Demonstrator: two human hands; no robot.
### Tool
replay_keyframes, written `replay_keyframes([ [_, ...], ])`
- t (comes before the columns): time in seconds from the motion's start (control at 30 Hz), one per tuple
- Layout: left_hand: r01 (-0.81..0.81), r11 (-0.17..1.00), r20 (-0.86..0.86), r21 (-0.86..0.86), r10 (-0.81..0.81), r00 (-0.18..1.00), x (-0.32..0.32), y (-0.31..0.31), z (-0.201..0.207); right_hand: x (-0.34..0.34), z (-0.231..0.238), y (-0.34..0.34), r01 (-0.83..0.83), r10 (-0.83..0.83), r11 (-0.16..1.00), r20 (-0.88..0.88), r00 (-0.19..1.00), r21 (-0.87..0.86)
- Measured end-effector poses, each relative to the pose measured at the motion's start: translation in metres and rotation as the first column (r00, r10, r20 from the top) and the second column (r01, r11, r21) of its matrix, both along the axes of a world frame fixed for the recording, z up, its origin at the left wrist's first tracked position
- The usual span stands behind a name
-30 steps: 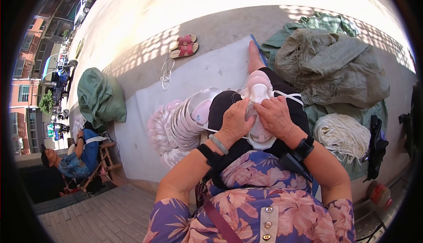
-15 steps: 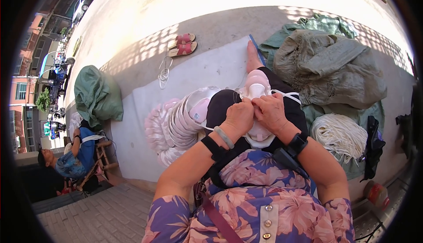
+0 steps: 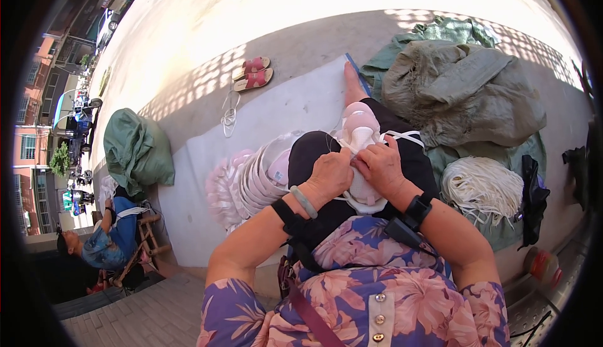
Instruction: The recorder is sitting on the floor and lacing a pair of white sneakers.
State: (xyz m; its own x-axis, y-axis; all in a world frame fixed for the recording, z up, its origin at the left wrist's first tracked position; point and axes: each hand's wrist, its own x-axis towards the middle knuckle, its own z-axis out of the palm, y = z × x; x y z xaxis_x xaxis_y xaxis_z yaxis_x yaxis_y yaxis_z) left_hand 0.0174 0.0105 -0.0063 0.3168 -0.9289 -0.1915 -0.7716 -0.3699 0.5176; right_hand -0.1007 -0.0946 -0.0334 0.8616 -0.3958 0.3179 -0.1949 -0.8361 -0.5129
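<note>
On my lap lies a pale pink and white shoe, its toe pointing away from me. My left hand is closed in a pinch at the lacing area, beside the tongue. Close against it, my right hand also pinches there, its index finger bent up. Between the fingertips the white shoelace is mostly hidden; a loop of white shoelace comes out to the right over my dark trousers. To my left, a long overlapping row of similar pink and white shoe uppers rests on the sheet.
A pile of white laces lies at right, near large grey-green sacks. Red sandals and a loose lace lie beyond the white sheet. A green sack and a seated person are at left.
The view has shifted slightly, moving the scene a little left. Both hands stay together at the shoe's lacing, and the right index finger is now raised more.
</note>
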Motion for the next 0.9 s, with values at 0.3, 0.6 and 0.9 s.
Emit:
replay_keyframes([
  [0.3, -0.026, 0.983, -0.145, -0.182, 0.000, 0.989, 0.007, 0.003, -0.007, 0.004, -0.004, 0.003, -0.001, 0.000, 1.000, 0.074, 0.997, 0.006],
  [0.6, -0.234, 0.945, -0.161, -0.228, 0.201, 0.966, -0.002, 0.000, -0.018, 0.006, 0.010, -0.004, -0.073, 0.073, 0.984, -0.008, 0.997, -0.164],
  [0.9, -0.336, 0.935, -0.195, -0.113, 0.311, 0.930, -0.005, 0.010, -0.021, -0.204, -0.008, -0.063, 0.431, -0.106, 0.360, -0.423, 0.900, 0.827],
])
